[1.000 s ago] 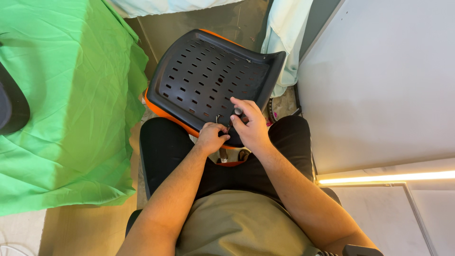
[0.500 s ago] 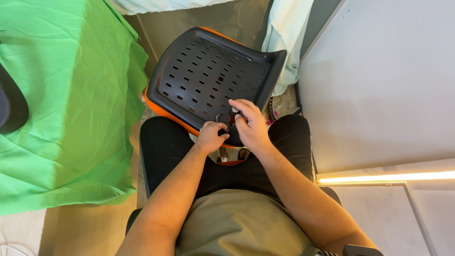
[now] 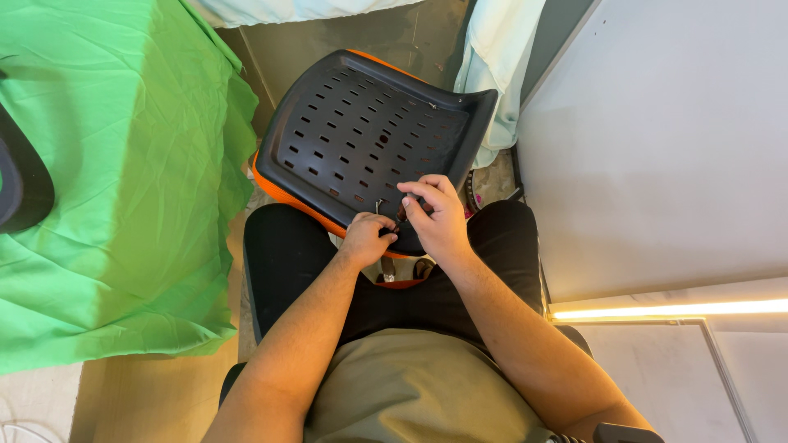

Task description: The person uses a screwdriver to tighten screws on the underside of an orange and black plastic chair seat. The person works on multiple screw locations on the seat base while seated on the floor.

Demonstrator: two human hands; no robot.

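Observation:
A black perforated plastic chair back (image 3: 361, 131) with an orange rim lies tilted in front of my knees. My left hand (image 3: 367, 238) rests at its near edge, fingers pinched on a small metal piece that sticks up there. My right hand (image 3: 435, 215) is beside it, fingers curled over the same spot on the panel's near edge. What the right fingers grip is hidden under them. My black-trousered legs (image 3: 287, 262) are on either side of the panel's lower end.
A table draped in green cloth (image 3: 115, 180) stands at the left. A dark rounded object (image 3: 20, 184) lies on the cloth at the far left. A white wall panel (image 3: 673, 139) is on the right. Pale fabric (image 3: 501, 57) hangs behind the chair back.
Both hands stay at the panel's near edge. The right fingers have shifted slightly; nothing else has moved.

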